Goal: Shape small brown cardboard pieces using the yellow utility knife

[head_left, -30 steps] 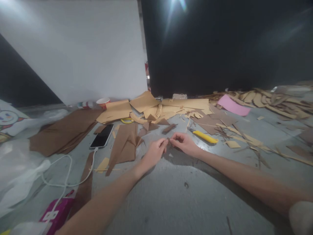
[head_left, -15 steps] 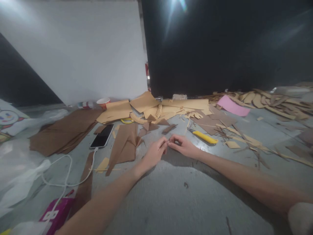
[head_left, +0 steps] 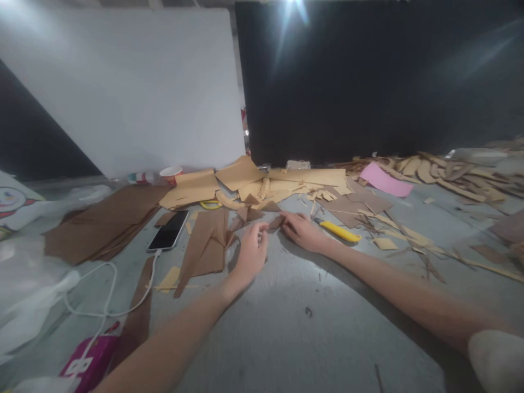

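Observation:
My left hand (head_left: pixel 251 252) is on the left, fingers loosely curved and thumb apart, with nothing visible in it. Its fingertips are close to the left end of a small brown cardboard scrap (head_left: pixel 275 222). The fingers of my right hand (head_left: pixel 303 232) are closed at the right end of this scrap and cover part of it. To the right of that hand lies a yellow utility knife (head_left: pixel 340 231). Folded brown cardboard (head_left: pixel 212 240) lies left of my left hand.
A phone (head_left: pixel 168 231) with a white cable (head_left: pixel 110 284) lies at left, beside stacked brown sheets (head_left: pixel 102 218). A magenta box (head_left: pixel 92 360) is at front left. Tan sheets (head_left: pixel 303 177), a pink sheet (head_left: pixel 387 180) and heaped strips (head_left: pixel 446 174) lie along the back.
My hands were together with fingertips meeting; now they are apart. The left has drawn back to the left, and the right has reached forward onto the brown scrap.

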